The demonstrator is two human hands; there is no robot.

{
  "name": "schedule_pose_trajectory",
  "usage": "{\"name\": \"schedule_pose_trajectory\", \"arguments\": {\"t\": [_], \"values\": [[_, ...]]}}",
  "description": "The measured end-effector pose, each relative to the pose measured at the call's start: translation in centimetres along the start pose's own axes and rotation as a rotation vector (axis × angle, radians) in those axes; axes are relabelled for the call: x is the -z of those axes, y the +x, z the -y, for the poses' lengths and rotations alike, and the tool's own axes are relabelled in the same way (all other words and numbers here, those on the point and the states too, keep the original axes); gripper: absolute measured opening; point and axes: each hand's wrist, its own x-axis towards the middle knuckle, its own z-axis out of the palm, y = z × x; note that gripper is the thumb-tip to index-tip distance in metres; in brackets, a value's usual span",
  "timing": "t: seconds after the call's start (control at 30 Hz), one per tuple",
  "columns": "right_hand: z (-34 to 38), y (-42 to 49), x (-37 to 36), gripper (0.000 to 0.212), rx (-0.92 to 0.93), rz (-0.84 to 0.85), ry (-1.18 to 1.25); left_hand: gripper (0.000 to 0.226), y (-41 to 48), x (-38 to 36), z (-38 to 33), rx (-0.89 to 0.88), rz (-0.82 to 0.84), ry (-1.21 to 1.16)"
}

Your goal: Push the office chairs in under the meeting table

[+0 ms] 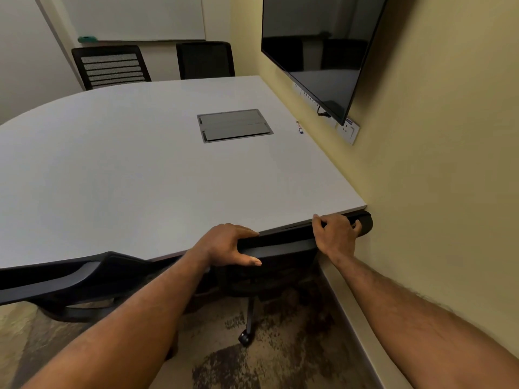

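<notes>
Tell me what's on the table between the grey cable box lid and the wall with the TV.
In the head view, one small marker pen lies on the table between the cable box lid and the wall; otherwise that strip is bare.

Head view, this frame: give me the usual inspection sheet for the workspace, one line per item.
Surface: meeting table, pale top, closed grey cable hatch set into it.
Job's things: near chair, top of its back at the table edge beside the wall; second chair to its left; two far chairs at the opposite side.
Clutter: a small marker-like item near the wall edge.
Grippers: left hand and right hand both grip the top of the near chair's back.
Cables: short lead hanging under the screen.
Surroundings: wall screen, whiteboard, socket strip, patterned carpet.
</notes>
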Motion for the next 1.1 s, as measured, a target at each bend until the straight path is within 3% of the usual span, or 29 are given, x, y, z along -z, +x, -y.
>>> {"name": "schedule_pose_trajectory", "arguments": {"t": [0.37,0.57,0.83,0.97,1.1], "values": [[-0.6,1.5,-0.3,0.047,0.025,-0.042,0.040,0.094,0.4,-0.2,-1.0,0.040,-0.012,0.008],[-1.2,2.1,-0.3,0.046,0.033,-0.026,0.025,0.108,0.7,-0.4,-1.6,0.055,0.002,0.000],[-1.4,1.7,0.1,0.042,0.044,0.004,0.053,0.093,0.3,-1.2,-1.8,0.092,-0.006,-0.018],[-1.8,1.1,0.7,0.033,0.110,0.092,0.047,0.091,-0.4,-1.7,-2.4,0.105,-0.024,0.011],[-2.6,0.2,1.0,0.037,0.206,0.140,-0.042,0.093,-1.6,-3.1,-2.8,0.108,-0.089,0.052]]}}
